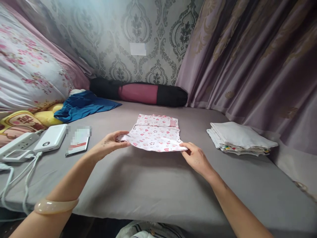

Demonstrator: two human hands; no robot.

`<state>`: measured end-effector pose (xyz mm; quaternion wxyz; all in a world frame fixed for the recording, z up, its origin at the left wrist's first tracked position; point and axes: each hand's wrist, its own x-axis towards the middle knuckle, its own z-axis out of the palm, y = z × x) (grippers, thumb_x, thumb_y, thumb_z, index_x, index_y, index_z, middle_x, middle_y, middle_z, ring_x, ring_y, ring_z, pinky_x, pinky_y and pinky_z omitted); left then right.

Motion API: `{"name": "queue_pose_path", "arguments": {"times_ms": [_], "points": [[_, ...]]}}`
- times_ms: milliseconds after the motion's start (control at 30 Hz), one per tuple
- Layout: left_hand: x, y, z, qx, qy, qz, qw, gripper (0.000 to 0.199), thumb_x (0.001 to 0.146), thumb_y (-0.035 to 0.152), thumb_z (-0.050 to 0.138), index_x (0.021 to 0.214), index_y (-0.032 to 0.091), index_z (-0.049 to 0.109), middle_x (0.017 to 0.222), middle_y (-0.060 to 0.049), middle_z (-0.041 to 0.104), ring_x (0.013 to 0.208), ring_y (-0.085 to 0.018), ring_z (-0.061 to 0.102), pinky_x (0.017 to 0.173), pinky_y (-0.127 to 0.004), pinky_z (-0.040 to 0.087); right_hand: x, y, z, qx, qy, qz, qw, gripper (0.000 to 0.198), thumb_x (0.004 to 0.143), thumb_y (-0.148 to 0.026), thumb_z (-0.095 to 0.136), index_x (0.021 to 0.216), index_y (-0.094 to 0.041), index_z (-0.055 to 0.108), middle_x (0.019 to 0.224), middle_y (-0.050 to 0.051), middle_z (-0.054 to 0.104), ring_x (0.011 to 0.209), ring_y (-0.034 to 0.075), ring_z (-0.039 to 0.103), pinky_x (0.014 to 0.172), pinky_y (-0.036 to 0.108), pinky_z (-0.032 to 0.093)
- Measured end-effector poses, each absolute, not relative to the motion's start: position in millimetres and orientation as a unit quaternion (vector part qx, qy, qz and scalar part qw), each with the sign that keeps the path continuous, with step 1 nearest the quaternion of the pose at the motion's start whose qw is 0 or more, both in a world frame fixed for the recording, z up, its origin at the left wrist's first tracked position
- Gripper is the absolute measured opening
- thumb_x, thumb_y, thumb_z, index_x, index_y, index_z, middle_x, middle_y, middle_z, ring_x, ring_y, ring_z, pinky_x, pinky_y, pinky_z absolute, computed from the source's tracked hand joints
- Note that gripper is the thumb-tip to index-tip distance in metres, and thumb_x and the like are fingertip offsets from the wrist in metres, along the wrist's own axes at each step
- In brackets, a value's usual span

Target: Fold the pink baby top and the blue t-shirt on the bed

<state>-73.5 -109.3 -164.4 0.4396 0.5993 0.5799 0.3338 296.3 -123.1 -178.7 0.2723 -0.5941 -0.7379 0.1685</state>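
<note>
A white cloth (156,137) printed with pink hearts and flowers lies in the middle, its far part flat on the grey sheet. Its near edge is lifted off the surface. My left hand (114,142) pinches the near left corner between thumb and fingers. At the near right corner, my right hand (195,155) grips the fabric the same way. A crease runs across the cloth, and a small pink patch shows near its far right corner. Its exact kind I cannot tell.
Right of the cloth sits a folded white stack (242,137). On the left are a phone (78,141), a white power bank (51,138), a power strip (19,143) with cables and a blue cloth (85,105). A black and maroon roll (138,93) lies along the wall.
</note>
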Motion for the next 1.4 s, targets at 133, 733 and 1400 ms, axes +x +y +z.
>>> {"name": "queue_pose_path", "arguments": {"times_ms": [133, 733, 1400], "points": [[-76, -114, -169, 0.721, 0.550, 0.324, 0.270, 0.056, 0.079, 0.047, 0.061, 0.127, 0.019, 0.050, 0.101, -0.007, 0.062, 0.078, -0.017, 0.057, 0.069, -0.030, 0.049, 296, -121, -174, -0.571, -0.759, 0.077, 0.305, 0.027, 0.090, -0.030, 0.047, 0.102, -0.025, 0.070, 0.092, 0.003, 0.065, 0.075, 0.015, 0.059, 0.068, 0.026, 0.043], [-100, -153, -145, 0.846, 0.468, 0.168, 0.193, 0.037, 0.095, 0.037, 0.037, 0.118, 0.026, 0.064, 0.091, -0.006, 0.059, 0.074, -0.015, 0.058, 0.068, -0.023, 0.044, 328, -172, -138, -0.492, -0.851, 0.044, 0.175, 0.028, 0.096, -0.025, 0.041, 0.101, -0.027, 0.068, 0.087, 0.001, 0.057, 0.071, 0.011, 0.055, 0.066, 0.021, 0.042], [-29, -19, -197, 0.572, 0.755, 0.300, 0.115, 0.020, 0.086, 0.018, 0.035, 0.080, 0.020, 0.054, 0.081, -0.007, 0.064, 0.079, -0.021, 0.060, 0.064, -0.028, 0.040, 278, -21, -184, -0.751, -0.629, 0.100, 0.174, 0.027, 0.092, -0.019, 0.039, 0.105, -0.017, 0.062, 0.104, 0.011, 0.069, 0.097, 0.021, 0.063, 0.074, 0.025, 0.041]]}}
